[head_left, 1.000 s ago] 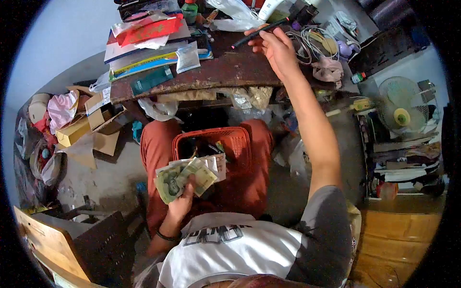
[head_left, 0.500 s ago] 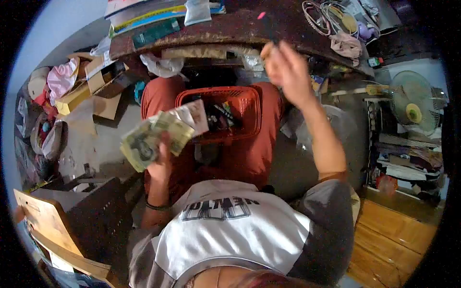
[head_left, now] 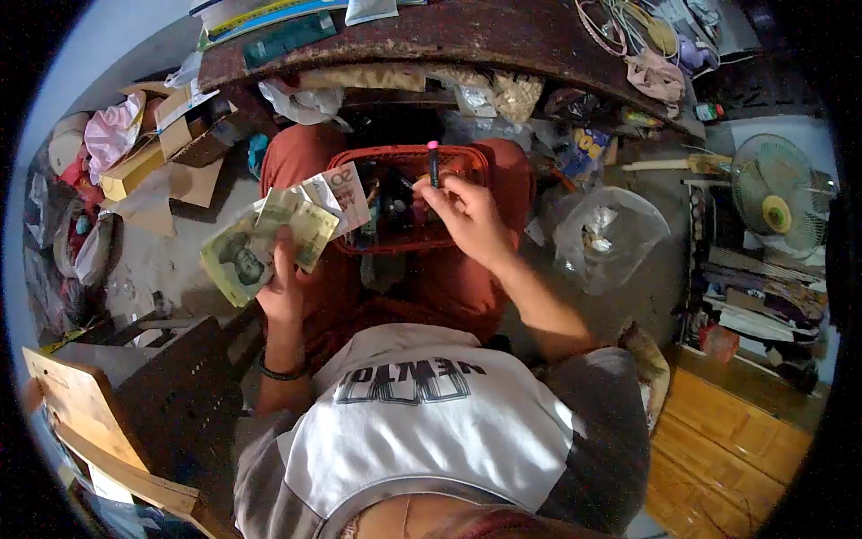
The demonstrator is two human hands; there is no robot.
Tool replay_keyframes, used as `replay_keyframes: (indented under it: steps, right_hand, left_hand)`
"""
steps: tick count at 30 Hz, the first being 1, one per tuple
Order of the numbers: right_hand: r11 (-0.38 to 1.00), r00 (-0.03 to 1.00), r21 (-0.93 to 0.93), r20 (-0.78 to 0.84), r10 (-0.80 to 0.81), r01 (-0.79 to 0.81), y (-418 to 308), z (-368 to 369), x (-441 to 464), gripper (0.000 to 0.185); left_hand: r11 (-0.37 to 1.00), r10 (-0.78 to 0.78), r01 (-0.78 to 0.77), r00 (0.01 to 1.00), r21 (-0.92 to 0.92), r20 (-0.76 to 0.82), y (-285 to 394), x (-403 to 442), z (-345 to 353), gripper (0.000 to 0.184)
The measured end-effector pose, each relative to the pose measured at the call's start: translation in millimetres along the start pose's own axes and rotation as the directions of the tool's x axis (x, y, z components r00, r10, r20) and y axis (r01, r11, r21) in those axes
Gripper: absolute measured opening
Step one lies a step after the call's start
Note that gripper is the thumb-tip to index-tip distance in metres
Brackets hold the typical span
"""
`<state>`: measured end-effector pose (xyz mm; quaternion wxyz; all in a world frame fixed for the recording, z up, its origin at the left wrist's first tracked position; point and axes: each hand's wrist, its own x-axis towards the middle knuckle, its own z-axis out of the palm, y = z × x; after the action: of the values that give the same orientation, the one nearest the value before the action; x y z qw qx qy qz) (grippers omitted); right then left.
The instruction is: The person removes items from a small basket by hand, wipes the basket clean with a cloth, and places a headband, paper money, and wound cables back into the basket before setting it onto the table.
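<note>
My left hand [head_left: 281,286] is closed on a fan of banknotes [head_left: 242,260], mostly green ones, with a paler note marked with a number sticking out at the far right end. The thumb presses across the top of the notes. Between the fingers of my right hand [head_left: 462,208] stands a slim black pen [head_left: 435,167] with a pink tip, pointing up and away from me. That hand is over the right side of a red plastic basket [head_left: 485,175] between my knees. Small dark items lie inside the basket, too shadowed to name.
A dark wooden table [head_left: 485,45] with books [head_left: 269,18] and cables [head_left: 620,27] is in front. Cardboard boxes [head_left: 184,144] lie to the left. On the right are a clear plastic bag [head_left: 620,238] and a green fan [head_left: 774,198].
My right hand has come down from the table's edge to over the basket, carrying the pen. My left hand with the banknotes has shifted slightly left.
</note>
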<state>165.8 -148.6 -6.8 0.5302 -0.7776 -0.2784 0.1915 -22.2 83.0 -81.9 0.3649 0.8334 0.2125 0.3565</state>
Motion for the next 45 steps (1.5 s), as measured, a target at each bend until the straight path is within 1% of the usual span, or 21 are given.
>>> replay_keyframes:
  steps: [1, 4, 8, 9, 11, 12, 14, 16, 17, 18, 21, 23, 26, 28, 30, 31, 34, 35, 38, 41, 45]
  right_hand:
    - [1.0, 0.997, 0.024, -0.079, -0.003, 0.005, -6.1, 8.6, 0.2, 0.02]
    - [0.887, 0.983, -0.431, 0.006, 0.184, -0.163, -3.4, 12.1, 5.8, 0.019]
    - [0.724, 0.991, -0.679, 0.05, -0.12, 0.122, 15.9, 21.3, -1.9, 0.021]
    - [0.7, 0.994, -0.708, 0.032, -0.101, 0.094, 12.6, 22.0, -1.8, 0.025]
    - [0.726, 0.987, -0.67, 0.125, -0.097, 0.156, 13.2, 18.8, 0.4, 0.022]
    - [0.739, 0.981, -0.648, 0.17, -0.095, 0.184, 13.8, 17.0, 1.0, 0.021]
    - [0.812, 0.971, -0.546, 0.012, -0.239, 0.206, 13.7, 14.6, 5.9, 0.019]
    - [0.837, 0.96, -0.533, -0.145, -0.238, 0.127, -1.8, 5.0, 8.9, 0.019]
    - [0.93, 0.954, -0.354, -0.235, -0.188, 0.096, -11.3, -0.6, 7.2, 0.021]
    - [0.985, 0.942, -0.159, -0.314, -0.12, 0.073, -17.9, -5.7, 4.7, 0.024]
    - [0.96, 0.947, -0.166, -0.193, -0.256, 0.226, -42.3, -13.9, 2.6, 0.029]
    - [0.948, 0.95, -0.122, -0.071, -0.305, 0.295, -45.3, -15.3, -1.7, 0.035]
    - [0.979, 0.972, -0.203, 0.234, 0.026, 0.023, -39.7, -24.8, -3.4, 0.04]
    - [0.969, 0.98, -0.249, 0.193, 0.042, 0.008, -32.2, -16.6, -9.2, 0.038]
    - [0.96, 0.989, -0.277, 0.147, 0.004, 0.037, -36.0, -9.5, -11.5, 0.034]
    - [0.977, 0.988, -0.188, 0.136, -0.077, 0.102, -31.6, -7.8, -11.3, 0.03]
    - [0.998, 0.992, -0.046, 0.121, 0.038, -0.033, -37.1, -17.7, -9.3, 0.026]
    - [0.999, 0.998, -0.042, 0.061, 0.006, -0.003, -32.9, -21.6, -6.1, 0.024]
    - [0.981, 0.993, -0.196, -0.113, -0.03, 0.007, -39.8, -32.1, -0.5, 0.022]
    - [0.844, 0.999, -0.535, -0.013, -0.044, 0.031, -31.9, -42.4, 5.1, 0.021]
    - [0.785, 0.998, -0.617, 0.057, -0.037, 0.064, -12.0, -20.1, 12.9, 0.025]
  left_hand:
    - [0.999, -0.018, 0.018, 1.0, -0.039, -0.012, 2.5, 1.0, -0.2, 0.056]
    - [0.974, -0.121, 0.11, 0.992, -0.199, -0.043, 9.4, 2.2, -0.9, 0.029]
    - [0.948, -0.253, 0.238, 0.967, -0.213, -0.045, 12.1, 0.9, -1.4, 0.028]
    - [0.939, -0.267, 0.255, 0.963, -0.23, -0.023, 13.9, 0.4, -0.4, 0.028]
    - [0.929, -0.272, 0.272, 0.962, -0.249, 0.034, 18.7, 0.5, 1.3, 0.03]
    - [0.968, -0.169, 0.18, 0.983, -0.174, 0.077, 19.0, 2.6, 1.1, 0.033]
    - [0.991, 0.126, -0.134, 0.973, 0.027, 0.193, 16.4, 11.3, 1.0, 0.044]
    - [0.997, 0.049, -0.03, 0.95, -0.067, 0.307, 33.9, 25.0, 2.5, 0.048]
    - [0.92, -0.187, 0.295, 0.91, -0.259, 0.371, 66.5, 33.4, 8.5, 0.045]
    - [0.706, -0.378, 0.579, 0.795, -0.408, 0.474, 86.4, 38.0, 15.3, 0.042]
    - [0.658, -0.314, 0.662, 0.675, -0.36, 0.668, 103.0, 47.1, 26.3, 0.032]
    - [0.663, -0.195, 0.616, 0.69, -0.425, 0.697, 110.2, 46.7, 38.4, 0.032]
    - [0.609, -0.028, 0.559, 0.724, -0.563, 0.689, 119.4, 46.9, 43.1, 0.034]
    - [0.793, -0.012, 0.454, 0.678, -0.406, 0.735, 125.1, 54.7, 42.5, 0.035]
    - [0.803, 0.055, 0.326, 0.793, -0.499, 0.607, 109.2, 42.6, 57.3, 0.033]
    - [0.838, 0.05, 0.392, 0.638, -0.38, 0.768, 101.9, 45.2, 53.7, 0.059]
    - [0.682, -0.091, 0.469, 0.816, -0.561, 0.571, 118.7, 46.2, 58.0, 0.024]
    - [0.772, -0.149, 0.498, 0.746, -0.395, 0.649, 103.5, 42.5, 59.5, 0.021]
    - [0.785, -0.133, 0.366, 0.888, -0.5, 0.441, 122.1, 57.3, 48.1, 0.019]
    - [0.693, -0.233, 0.458, 0.873, -0.557, 0.428, 121.5, 62.4, 35.9, 0.01]
    - [0.741, -0.198, 0.373, 0.916, -0.559, 0.348, 115.5, 60.5, 33.3, 0.008]
